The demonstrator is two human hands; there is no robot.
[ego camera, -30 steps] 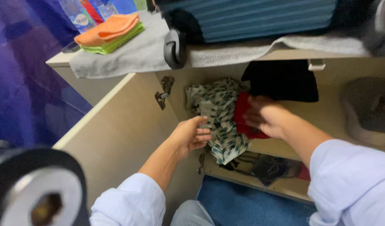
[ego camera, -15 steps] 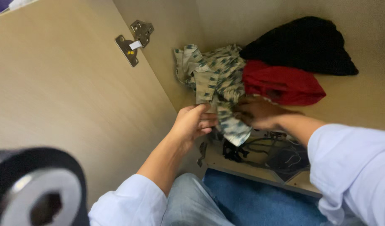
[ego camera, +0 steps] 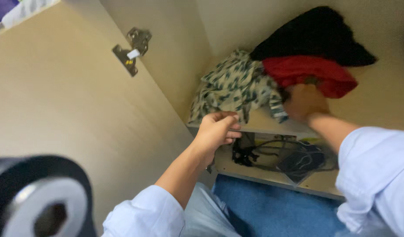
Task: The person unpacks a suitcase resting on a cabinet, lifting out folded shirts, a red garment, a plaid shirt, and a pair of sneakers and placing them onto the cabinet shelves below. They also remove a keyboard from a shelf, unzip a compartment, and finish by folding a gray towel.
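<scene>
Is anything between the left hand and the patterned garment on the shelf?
Nothing visible. The left hand hovers at the front edge of the shelf, just below the hanging hem of the green patterned garment, with only open air between. The right hand already presses against the clothes pile beside the red garment.

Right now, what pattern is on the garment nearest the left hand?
Pale cloth with dark green blotches, on the patterned garment; head view.

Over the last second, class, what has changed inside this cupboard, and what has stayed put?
The left hand has let go of the patterned cloth and drawn back to the shelf edge. The right hand has pushed in against the red garment. The black garment and cables lie unchanged.
</scene>
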